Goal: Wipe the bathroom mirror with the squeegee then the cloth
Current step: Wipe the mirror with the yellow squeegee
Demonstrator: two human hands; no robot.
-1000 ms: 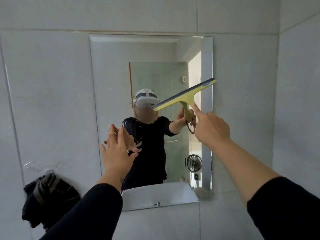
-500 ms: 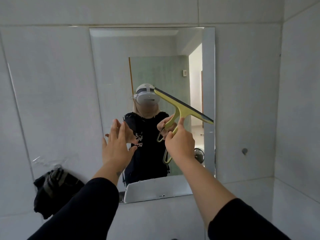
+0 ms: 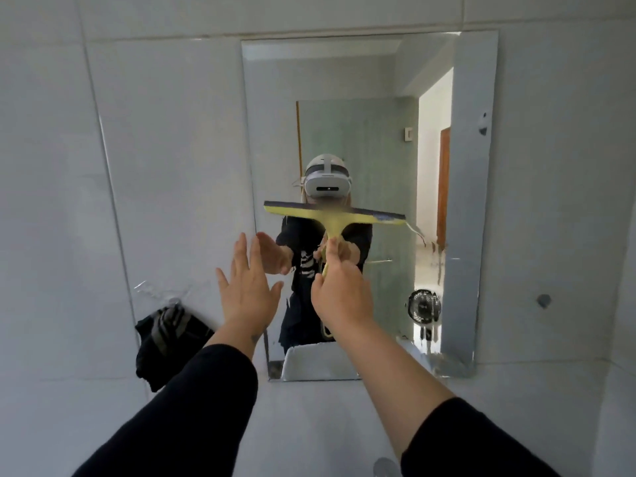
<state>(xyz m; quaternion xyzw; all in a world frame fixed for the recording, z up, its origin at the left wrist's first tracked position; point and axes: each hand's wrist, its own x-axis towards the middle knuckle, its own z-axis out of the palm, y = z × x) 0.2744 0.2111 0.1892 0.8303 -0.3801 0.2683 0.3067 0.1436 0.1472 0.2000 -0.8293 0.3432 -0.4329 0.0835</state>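
A rectangular mirror (image 3: 468, 201) hangs on the grey tiled wall ahead. My right hand (image 3: 342, 294) grips the handle of a yellow squeegee (image 3: 330, 216), whose dark blade lies almost level across the middle of the glass. My left hand (image 3: 246, 290) is raised beside it with fingers spread and nothing in it, near the mirror's left edge. A dark cloth (image 3: 165, 342) hangs on the wall left of the mirror, below a hook. Water streaks show on the glass at the lower right.
Grey wall tiles surround the mirror. A small round fitting (image 3: 543, 300) sits on the wall to the right. The mirror reflects a person with a headset, a glass door, a doorway and a small fan. A white ledge reflects at the mirror's bottom.
The squeegee swung from tilted up at the right, through tilted down, to nearly level, and moved left toward the mirror's middle. My left hand stayed raised and open.
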